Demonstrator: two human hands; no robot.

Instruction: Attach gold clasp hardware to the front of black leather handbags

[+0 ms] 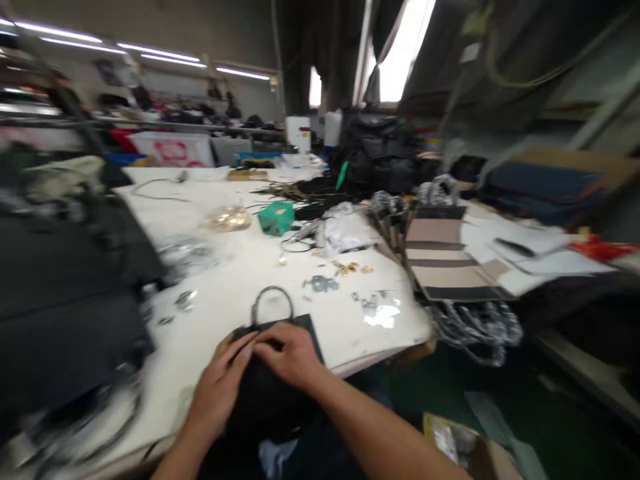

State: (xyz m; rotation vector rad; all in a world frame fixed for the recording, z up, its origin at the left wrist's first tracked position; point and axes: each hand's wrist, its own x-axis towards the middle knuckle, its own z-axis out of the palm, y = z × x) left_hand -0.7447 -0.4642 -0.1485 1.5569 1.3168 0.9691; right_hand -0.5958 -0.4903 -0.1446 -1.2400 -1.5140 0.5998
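Observation:
A black handbag [267, 393] rests against the near edge of the white table, its looped handle [273, 289] standing up at the far side. My left hand [219, 381] is closed on the bag's top edge, close to the handle's base. Beside it, my right hand [291, 353] pinches the same edge, thumb and fingertips meeting the left fingers. Whatever small part lies between the fingertips is hidden. Beyond the bag lie small grey metal pieces [323, 284] and gold-coloured pieces [353, 268].
Black bags [65, 307] are piled at the left. A green box [277, 218], a clear bag of gold parts [227, 219] and white plastic wrapping [347, 230] sit farther back. Striped beige and black panels [443, 257] with wrapped handles overhang the right side. An open carton [465, 443] stands below.

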